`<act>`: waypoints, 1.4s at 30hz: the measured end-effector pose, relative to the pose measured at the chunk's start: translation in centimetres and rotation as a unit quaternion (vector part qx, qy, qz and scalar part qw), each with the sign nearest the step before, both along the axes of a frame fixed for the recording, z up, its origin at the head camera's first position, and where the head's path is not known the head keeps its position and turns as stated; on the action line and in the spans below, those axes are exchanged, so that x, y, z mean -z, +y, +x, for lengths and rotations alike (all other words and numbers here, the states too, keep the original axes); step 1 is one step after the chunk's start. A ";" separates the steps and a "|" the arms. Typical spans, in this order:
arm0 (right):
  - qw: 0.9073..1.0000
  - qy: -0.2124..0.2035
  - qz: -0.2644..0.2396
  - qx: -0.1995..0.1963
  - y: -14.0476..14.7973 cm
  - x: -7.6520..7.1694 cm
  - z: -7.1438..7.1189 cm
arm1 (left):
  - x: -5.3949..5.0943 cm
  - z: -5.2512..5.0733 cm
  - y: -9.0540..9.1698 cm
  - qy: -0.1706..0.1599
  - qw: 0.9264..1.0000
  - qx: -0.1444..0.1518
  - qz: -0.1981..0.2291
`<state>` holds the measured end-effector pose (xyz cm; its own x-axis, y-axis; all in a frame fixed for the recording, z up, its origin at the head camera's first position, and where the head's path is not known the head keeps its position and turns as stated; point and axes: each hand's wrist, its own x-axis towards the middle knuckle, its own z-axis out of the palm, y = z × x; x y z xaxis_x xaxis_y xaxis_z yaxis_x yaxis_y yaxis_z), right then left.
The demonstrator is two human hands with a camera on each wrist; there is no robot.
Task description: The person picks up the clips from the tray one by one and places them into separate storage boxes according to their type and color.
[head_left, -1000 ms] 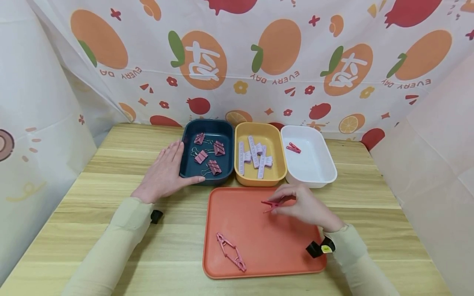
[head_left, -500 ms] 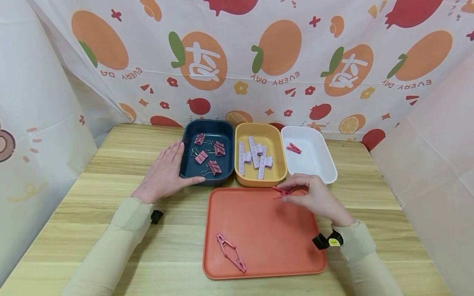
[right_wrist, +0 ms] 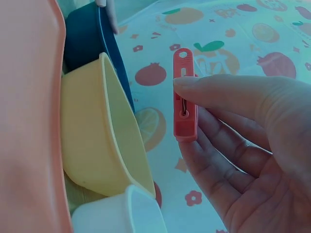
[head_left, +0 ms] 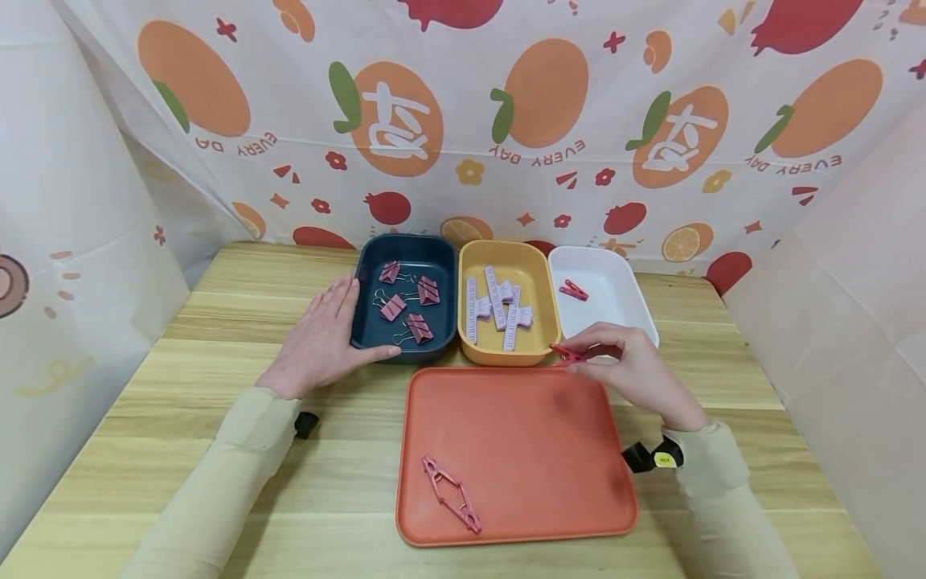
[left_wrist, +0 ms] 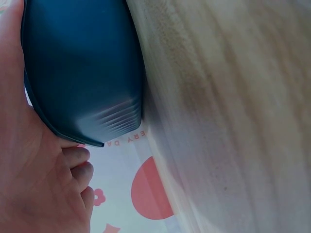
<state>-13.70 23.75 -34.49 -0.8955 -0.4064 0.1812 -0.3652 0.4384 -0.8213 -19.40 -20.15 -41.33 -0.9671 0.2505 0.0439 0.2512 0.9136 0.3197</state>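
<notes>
My right hand [head_left: 640,371] pinches a red clothespin [head_left: 567,355] between thumb and fingers, above the front rims of the yellow box [head_left: 538,277] and white box [head_left: 618,310]. In the right wrist view the clothespin [right_wrist: 185,127] stands upright, with the thumb on it. My left hand [head_left: 316,342] rests with straight, spread fingers along the left side of the navy box [head_left: 407,248], the thumb at its front rim. Several dark pink binder clips [head_left: 394,306] lie inside that box. The white box holds a red clothespin [head_left: 574,290]. Purple ruler-shaped clips [head_left: 495,297] lie in the yellow box.
An orange-red tray [head_left: 517,450] lies in front of the boxes on the wooden table [head_left: 318,498]. Near its left front corner are two pink clothespins [head_left: 452,494], forming a diamond shape. A fruit-print cloth [head_left: 470,104] hangs behind the boxes.
My right hand has moved right and away from me with the clothespin, from above the tray to the front of the yellow and white boxes. The left hand has stayed put.
</notes>
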 end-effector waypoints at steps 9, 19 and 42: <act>1.000 0.024 0.005 0.020 2.0 1.5 -1.6 | 0.0 0.0 0.0 0.001 1.000 0.001 0.001; 0.998 0.036 0.016 0.044 3.1 0.7 -2.1 | 0.0 0.0 0.1 -0.001 1.000 0.001 0.003; 0.989 0.012 0.025 0.147 5.7 0.0 -5.7 | 0.0 -0.1 -0.1 -0.002 1.000 0.001 0.000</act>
